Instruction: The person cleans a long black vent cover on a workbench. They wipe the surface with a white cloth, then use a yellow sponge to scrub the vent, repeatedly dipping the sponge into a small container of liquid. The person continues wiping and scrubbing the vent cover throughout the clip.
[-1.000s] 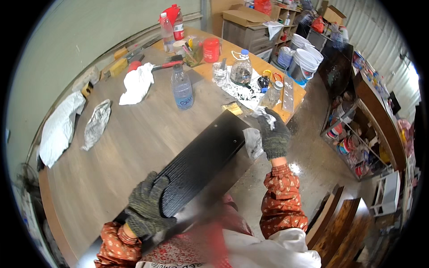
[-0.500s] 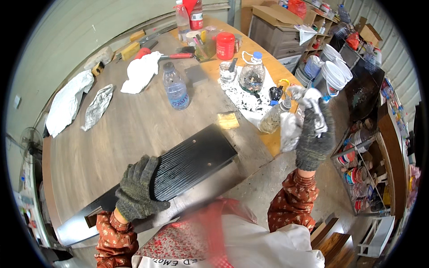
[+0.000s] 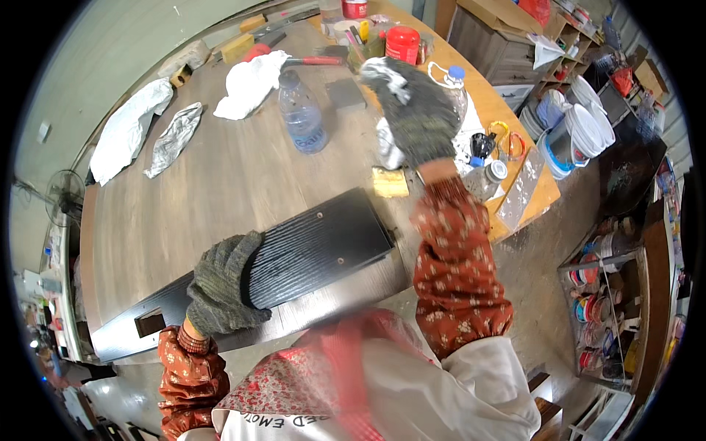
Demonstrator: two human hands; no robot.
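A long black wooden board (image 3: 323, 246) with fine grooves lies aslant across the near side of the table. On its middle part rests my left hand (image 3: 224, 283), in a dark grey knitted glove, its fingers and thumb spread across the board's width in a hold. My right hand (image 3: 423, 114), gloved alike, is raised over the table's right part, closed on a crumpled white rag (image 3: 388, 143) smudged with grey. Part of the rag is hidden behind the glove. Below that hand, a yellow sponge piece (image 3: 390, 182) lies beyond the board's right end.
A water bottle (image 3: 301, 117), white cloths (image 3: 250, 84) and a grey flat block (image 3: 346, 94) stand or lie farther back. To the right are a red jar (image 3: 402, 44), a capped jar (image 3: 489, 176) and scissors (image 3: 507, 140). White buckets (image 3: 581, 125) stand past the table's edge.
My right hand has swung left and farther over the table with the rag. My left hand stays on the board. The whole view has shifted slightly.
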